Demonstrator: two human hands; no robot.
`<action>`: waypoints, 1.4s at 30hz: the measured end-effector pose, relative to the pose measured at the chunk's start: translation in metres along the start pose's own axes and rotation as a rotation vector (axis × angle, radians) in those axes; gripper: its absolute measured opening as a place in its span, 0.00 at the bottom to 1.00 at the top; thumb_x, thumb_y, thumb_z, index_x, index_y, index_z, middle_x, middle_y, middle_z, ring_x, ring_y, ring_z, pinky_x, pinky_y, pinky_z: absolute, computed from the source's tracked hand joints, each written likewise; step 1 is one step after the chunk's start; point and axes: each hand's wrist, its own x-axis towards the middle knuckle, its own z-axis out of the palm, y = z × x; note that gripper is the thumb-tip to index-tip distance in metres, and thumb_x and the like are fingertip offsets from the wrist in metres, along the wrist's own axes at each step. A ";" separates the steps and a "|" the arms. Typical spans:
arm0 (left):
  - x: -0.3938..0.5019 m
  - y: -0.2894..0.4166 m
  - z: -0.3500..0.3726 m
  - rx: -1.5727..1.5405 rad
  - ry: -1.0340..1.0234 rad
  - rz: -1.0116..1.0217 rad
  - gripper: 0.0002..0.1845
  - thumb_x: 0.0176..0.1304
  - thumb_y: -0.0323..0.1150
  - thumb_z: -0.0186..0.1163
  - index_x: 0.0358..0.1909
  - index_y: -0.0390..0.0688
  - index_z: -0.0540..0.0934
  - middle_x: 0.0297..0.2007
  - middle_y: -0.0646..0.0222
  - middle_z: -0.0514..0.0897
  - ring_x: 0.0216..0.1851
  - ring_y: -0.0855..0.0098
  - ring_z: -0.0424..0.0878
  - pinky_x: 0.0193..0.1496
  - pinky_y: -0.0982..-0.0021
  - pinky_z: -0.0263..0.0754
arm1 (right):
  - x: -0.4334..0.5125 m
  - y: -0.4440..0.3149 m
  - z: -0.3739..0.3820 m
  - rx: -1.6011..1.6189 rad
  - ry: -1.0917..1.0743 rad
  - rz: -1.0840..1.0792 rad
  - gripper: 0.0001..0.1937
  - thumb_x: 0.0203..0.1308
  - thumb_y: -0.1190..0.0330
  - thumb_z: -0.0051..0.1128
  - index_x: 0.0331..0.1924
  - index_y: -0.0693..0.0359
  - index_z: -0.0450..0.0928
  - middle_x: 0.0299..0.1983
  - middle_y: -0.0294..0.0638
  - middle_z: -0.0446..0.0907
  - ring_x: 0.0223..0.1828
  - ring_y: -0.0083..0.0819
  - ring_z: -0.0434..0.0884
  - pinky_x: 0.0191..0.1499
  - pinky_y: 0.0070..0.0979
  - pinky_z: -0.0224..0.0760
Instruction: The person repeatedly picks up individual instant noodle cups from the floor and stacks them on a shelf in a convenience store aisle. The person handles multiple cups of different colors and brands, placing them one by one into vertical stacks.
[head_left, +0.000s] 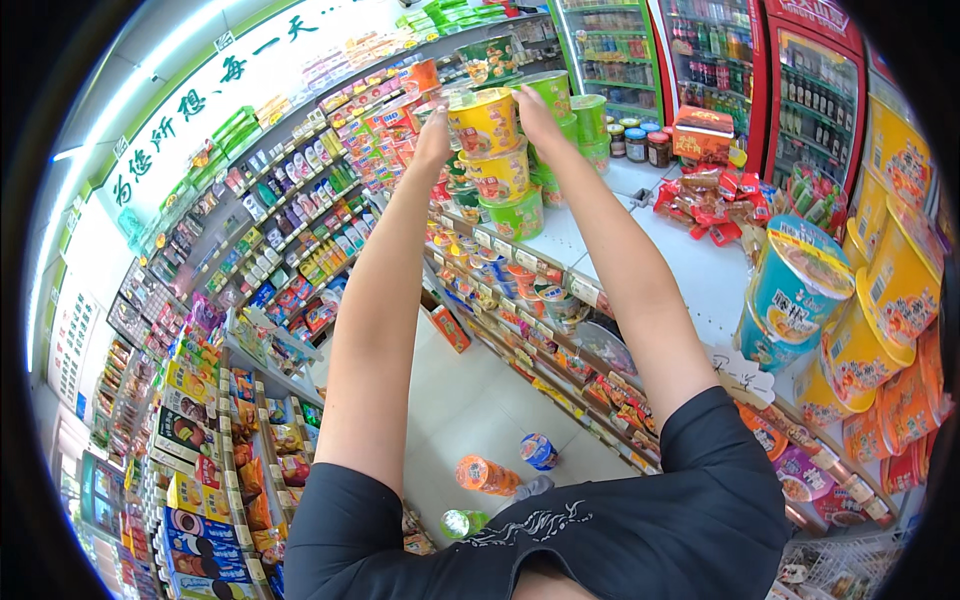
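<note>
A yellow instant-noodle tub (484, 124) sits at the top of a stack on the white shelf top. My left hand (433, 139) is pressed to its left side, and my right hand (537, 118) grips it at the right rim. Beneath it come a second yellow tub (498, 174) and, at the bottom, a green tub (516, 215). More green tubs (589, 124) are stacked just right of and behind my right hand. Beyond my left hand stand red noodle tubs (397, 118); a dark green tub (486, 60) tops a stack at the back.
Red snack packets (709, 199), jars (636, 144) and a turquoise noodle bucket (795, 292) share the shelf top, with yellow buckets (866, 345) stacked at right. On the floor (442, 397) lie an orange tub stack (486, 475), a blue tub (538, 451) and a green container (463, 523). Drink fridges (814, 97) stand behind.
</note>
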 end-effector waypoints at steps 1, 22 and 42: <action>0.007 -0.006 -0.003 0.035 -0.011 0.064 0.34 0.71 0.58 0.41 0.75 0.56 0.55 0.75 0.59 0.48 0.75 0.49 0.48 0.69 0.42 0.53 | 0.003 0.004 0.004 0.000 0.001 -0.017 0.30 0.71 0.57 0.39 0.71 0.66 0.57 0.72 0.48 0.60 0.73 0.39 0.59 0.71 0.32 0.50; -0.174 -0.035 -0.073 -0.361 0.328 0.402 0.17 0.72 0.39 0.48 0.57 0.44 0.75 0.58 0.67 0.75 0.61 0.70 0.71 0.61 0.66 0.67 | -0.115 0.014 0.114 0.400 -0.181 -0.343 0.22 0.70 0.67 0.42 0.64 0.68 0.66 0.62 0.45 0.70 0.62 0.32 0.70 0.63 0.29 0.63; -0.819 -0.386 -0.072 -0.328 1.531 -0.611 0.31 0.72 0.43 0.51 0.71 0.39 0.60 0.70 0.53 0.61 0.70 0.57 0.61 0.66 0.51 0.65 | -0.743 0.336 0.204 -0.028 -1.319 0.884 0.28 0.67 0.70 0.49 0.70 0.62 0.58 0.62 0.47 0.67 0.58 0.32 0.74 0.60 0.29 0.68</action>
